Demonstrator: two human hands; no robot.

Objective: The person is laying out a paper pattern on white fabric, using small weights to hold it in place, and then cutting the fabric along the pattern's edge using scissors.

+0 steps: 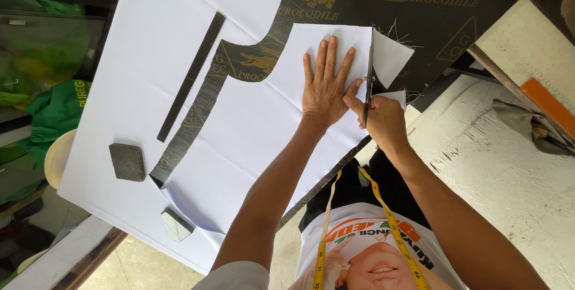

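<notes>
Left hand (324,86) lies flat, fingers spread, pressing the white fabric (251,140) on the dark counter (335,2). Right hand (383,119) is closed around black scissors (368,74), whose blades stand in the fabric near the counter's right edge.

A single head-worn camera looks steeply down from close above the bench (431,2), facing away from the wearer's chest across the near edge towards its far side.
</notes>
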